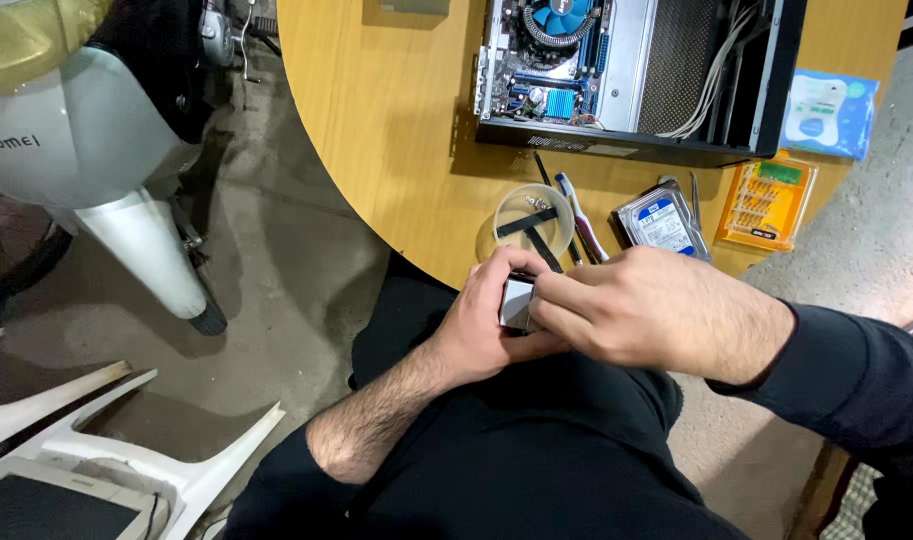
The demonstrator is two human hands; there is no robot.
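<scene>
1. The fingers of the right hand are pressing closed over the top of a small silver metal block, and the left hand is wrapping around it from below, so both hands are gripping the same part above the person's lap, just off the edge of the round wooden table.
2. Most of the block is being hidden by the hands, so I cannot tell what kind of component it is.
3. Just beyond the hands, a clear plastic cup is sitting on the table with black strips across it, beside a pen-like tool and a bare hard drive.
4. To the right, an orange screwdriver bit set is lying open.
5. Farthest off, the open computer case is showing its motherboard and cooler fan; judging by the drive lying outside it, the work looks partway along, with the case still uncovered and parts still loose.
</scene>
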